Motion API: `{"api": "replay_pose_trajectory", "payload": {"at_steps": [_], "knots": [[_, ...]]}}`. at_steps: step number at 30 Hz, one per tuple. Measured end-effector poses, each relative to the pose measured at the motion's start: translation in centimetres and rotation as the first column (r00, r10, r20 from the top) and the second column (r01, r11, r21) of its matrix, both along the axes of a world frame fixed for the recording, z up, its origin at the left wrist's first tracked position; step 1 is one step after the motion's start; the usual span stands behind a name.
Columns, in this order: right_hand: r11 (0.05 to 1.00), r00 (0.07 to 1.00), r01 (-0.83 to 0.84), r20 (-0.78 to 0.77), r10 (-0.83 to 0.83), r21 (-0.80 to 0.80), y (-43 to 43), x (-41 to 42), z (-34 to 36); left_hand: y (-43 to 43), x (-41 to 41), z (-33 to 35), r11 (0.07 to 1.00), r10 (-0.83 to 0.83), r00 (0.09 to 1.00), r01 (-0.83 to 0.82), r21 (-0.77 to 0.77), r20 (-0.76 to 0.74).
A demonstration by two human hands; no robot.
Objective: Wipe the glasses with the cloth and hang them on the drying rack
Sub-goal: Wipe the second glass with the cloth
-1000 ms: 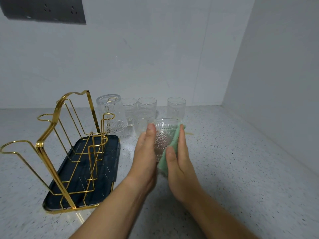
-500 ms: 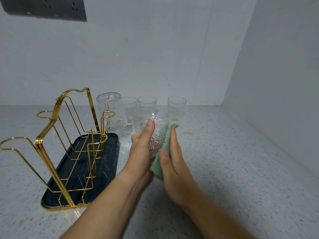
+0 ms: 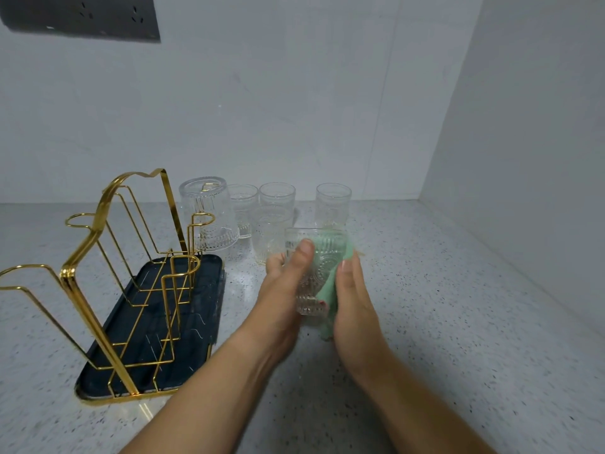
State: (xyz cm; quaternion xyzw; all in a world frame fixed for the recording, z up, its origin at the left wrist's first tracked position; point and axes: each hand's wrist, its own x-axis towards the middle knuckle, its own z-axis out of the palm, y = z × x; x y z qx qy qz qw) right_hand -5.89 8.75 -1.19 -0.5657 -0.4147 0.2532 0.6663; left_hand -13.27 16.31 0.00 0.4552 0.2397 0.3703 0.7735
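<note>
My left hand (image 3: 281,290) grips an embossed clear glass (image 3: 312,273) held above the counter, thumb on its near side. My right hand (image 3: 355,303) presses a light green cloth (image 3: 330,290) against the glass's right side, fingers wrapped over the cloth. A gold wire drying rack (image 3: 108,273) on a dark tray (image 3: 154,352) stands at the left. One glass (image 3: 209,217) hangs upside down on the rack's far right prong. Several more upright glasses, among them one (image 3: 333,204) at the right, stand behind my hands.
The speckled grey counter (image 3: 458,322) runs to a white back wall and a side wall on the right. A dark socket plate (image 3: 82,16) is mounted on the wall at the upper left.
The glass has turned in my hands and sits a little more upright. The cloth has slid round its right side. The rack and other glasses have not moved.
</note>
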Motion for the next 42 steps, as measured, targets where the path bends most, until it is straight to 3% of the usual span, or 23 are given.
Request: {"api": "replay_pose_trajectory", "payload": {"at_steps": [5,11,14,19,23,28,34,40,42], "knots": [[0.999,0.997,-0.035,0.067,0.035,0.006,0.0,-0.6,-0.7,0.4,-0.5,0.2,0.998,-0.052,0.999,0.052,-0.036,0.001],[0.994,0.954,0.109,-0.276,-0.112,-0.027,0.5,1.4,0.2,-0.5,0.1,-0.1,0.982,-0.186,0.980,0.187,0.015,-0.065],[0.989,0.978,0.140,-0.148,-0.146,-0.054,0.0,0.9,0.6,-0.5,0.3,-0.2,0.990,-0.124,0.990,0.128,0.066,-0.059],[0.996,0.999,0.031,0.015,-0.029,-0.078,-0.4,-0.4,0.2,0.0,-0.1,-0.3,0.999,0.004,1.000,-0.003,0.037,-0.028],[0.997,0.995,-0.021,0.094,0.028,-0.068,-0.1,-1.4,-0.4,0.7,-0.5,0.1,0.995,-0.048,0.997,0.053,-0.087,0.054],[0.999,0.978,0.036,0.204,-0.028,-0.036,-0.3,-1.2,0.1,0.6,-0.2,-0.2,0.996,-0.046,0.997,0.051,-0.076,0.060],[0.997,0.999,0.041,0.014,-0.042,0.064,0.2,0.4,1.1,-0.7,0.0,-0.2,0.983,-0.159,0.987,0.161,0.093,-0.030],[0.996,0.993,-0.044,0.103,0.052,-0.083,-0.3,-1.1,0.0,0.5,-0.3,0.1,0.995,-0.045,0.998,0.049,-0.088,0.038],[0.996,0.991,-0.024,0.133,0.036,-0.092,-0.3,-1.2,0.1,0.7,-0.6,0.3,0.996,-0.055,0.998,0.056,-0.068,0.016]]}}
